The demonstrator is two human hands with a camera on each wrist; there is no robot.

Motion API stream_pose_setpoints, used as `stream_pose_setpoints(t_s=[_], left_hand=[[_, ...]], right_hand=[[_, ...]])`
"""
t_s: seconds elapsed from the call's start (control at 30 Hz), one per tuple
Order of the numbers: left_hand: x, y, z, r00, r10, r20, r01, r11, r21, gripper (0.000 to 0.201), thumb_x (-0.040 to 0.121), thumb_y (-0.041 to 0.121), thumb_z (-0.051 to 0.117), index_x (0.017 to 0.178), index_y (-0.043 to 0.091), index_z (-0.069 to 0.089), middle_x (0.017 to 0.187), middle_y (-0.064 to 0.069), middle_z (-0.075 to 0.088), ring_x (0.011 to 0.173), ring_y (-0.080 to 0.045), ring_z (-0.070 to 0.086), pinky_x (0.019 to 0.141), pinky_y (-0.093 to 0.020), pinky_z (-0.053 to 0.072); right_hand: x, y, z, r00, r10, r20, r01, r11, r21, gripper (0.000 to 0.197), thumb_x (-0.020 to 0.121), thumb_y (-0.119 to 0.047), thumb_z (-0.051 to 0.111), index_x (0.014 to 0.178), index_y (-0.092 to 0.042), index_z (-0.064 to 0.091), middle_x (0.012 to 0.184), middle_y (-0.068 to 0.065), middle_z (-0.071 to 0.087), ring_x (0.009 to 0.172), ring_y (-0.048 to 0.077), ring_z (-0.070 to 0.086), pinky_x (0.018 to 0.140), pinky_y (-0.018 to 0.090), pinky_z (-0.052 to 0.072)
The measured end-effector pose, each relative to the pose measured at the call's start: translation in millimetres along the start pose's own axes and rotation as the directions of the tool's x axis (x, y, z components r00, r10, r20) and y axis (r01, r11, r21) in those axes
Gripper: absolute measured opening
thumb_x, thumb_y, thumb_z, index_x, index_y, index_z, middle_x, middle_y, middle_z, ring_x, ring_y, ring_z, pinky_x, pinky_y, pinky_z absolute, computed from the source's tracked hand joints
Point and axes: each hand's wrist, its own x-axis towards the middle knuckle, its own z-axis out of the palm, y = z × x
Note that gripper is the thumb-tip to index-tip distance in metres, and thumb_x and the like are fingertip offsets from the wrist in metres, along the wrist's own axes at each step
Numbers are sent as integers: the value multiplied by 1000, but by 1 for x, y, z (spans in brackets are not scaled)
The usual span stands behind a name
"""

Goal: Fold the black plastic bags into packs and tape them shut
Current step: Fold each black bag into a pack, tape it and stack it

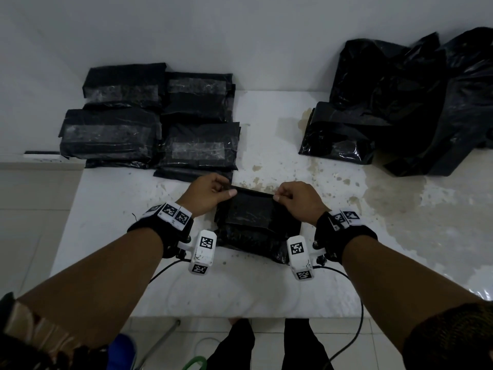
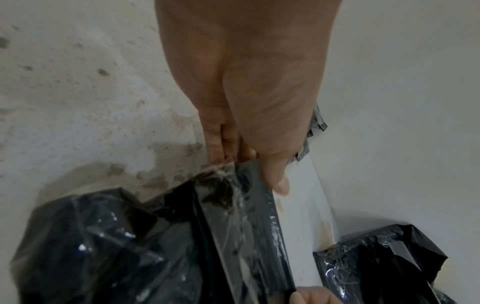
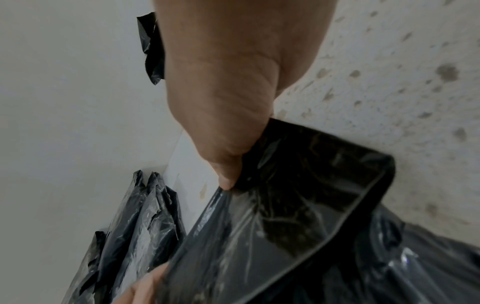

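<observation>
A black plastic bag lies partly folded on the white table in front of me. My left hand pinches the left end of its far flap, and my right hand pinches the right end. The left wrist view shows my left hand with thumb and fingers closed on the flap edge. Seen from the right wrist, my right hand grips the lifted flap at its corner. Several finished packs, each with clear tape across the top, are stacked at the back left.
A heap of loose black bags lies at the back right against the white wall. The table is stained and peeling on its right side. Its front edge is near my legs, and cables hang from my wrists.
</observation>
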Motion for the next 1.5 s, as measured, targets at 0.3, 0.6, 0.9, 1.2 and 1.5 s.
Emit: stream_pose_setpoints(t_s=[0.3,0.6,0.9,1.2,1.5], left_hand=[[-7,-3,-6,998,-67,20,69,982,-176,34,89,-16,49,113,5,61,88,-7,64,73,-12,62,64,-19,50],[-2,-5,-3,999,51,4,-49,983,-176,17,91,0,64,86,16,66,71,5,69,62,-1,63,63,-18,51],[5,-5,-8,995,45,92,-28,982,-186,22,86,-6,66,98,12,69,87,-7,68,80,-10,66,76,-22,54],[4,-2,-7,990,76,123,-57,988,-144,24,93,-7,55,88,13,67,78,1,70,72,-3,65,70,-16,51],[0,8,-7,993,-119,0,114,947,-300,30,98,37,54,97,10,67,85,-7,67,75,-18,63,69,-28,50]], right_hand=[[-2,3,-1,1000,-17,-5,17,1000,23,12,93,-22,66,80,-20,64,81,-1,65,79,14,58,71,26,38],[-2,9,0,999,-51,16,49,994,94,15,93,-20,66,78,-22,62,80,0,68,82,19,62,76,29,45],[2,14,-5,998,-56,35,53,995,90,20,92,-21,67,74,-26,59,79,1,67,83,22,63,80,35,49],[2,16,-5,997,-60,46,55,992,112,16,92,-18,66,78,-22,63,82,0,68,85,21,64,81,32,48],[4,14,-3,998,-59,34,55,992,118,18,93,-18,65,77,-22,60,80,-1,66,84,20,62,79,31,46]])
